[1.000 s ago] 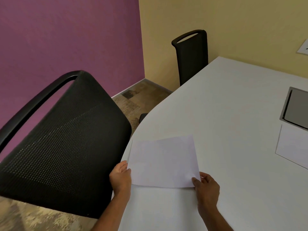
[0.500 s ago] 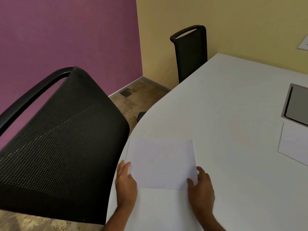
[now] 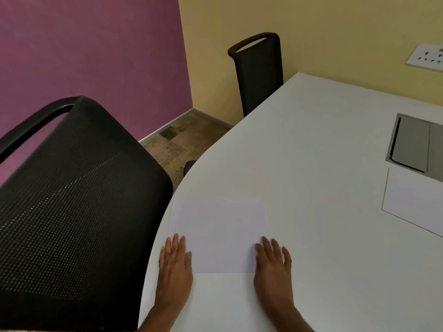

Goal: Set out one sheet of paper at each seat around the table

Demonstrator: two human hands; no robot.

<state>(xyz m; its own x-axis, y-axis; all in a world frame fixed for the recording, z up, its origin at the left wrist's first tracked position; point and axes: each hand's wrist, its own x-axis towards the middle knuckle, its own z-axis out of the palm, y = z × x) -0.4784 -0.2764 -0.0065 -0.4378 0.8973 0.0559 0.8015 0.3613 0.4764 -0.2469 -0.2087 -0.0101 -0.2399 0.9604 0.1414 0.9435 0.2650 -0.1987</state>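
Observation:
A white sheet of paper (image 3: 219, 233) lies flat on the white table (image 3: 311, 164), close to the curved edge beside the near black mesh chair (image 3: 72, 200). My left hand (image 3: 176, 267) rests palm down on the sheet's near left corner, fingers spread. On the near right corner my right hand (image 3: 273, 267) lies flat in the same way. Neither hand grips the paper. A second black chair (image 3: 259, 70) stands farther along the table's edge. More white paper (image 3: 414, 200) lies at the right, cut off by the frame.
A grey recessed panel (image 3: 412, 144) is set into the table top at the right. A white wall socket (image 3: 426, 57) sits on the yellow wall. Patterned floor shows between the two chairs, with the purple wall to the left.
The sheet, held raised by its near corners a second ago, now lies flat on the table. Both hands have let go and spread flat on its corners.

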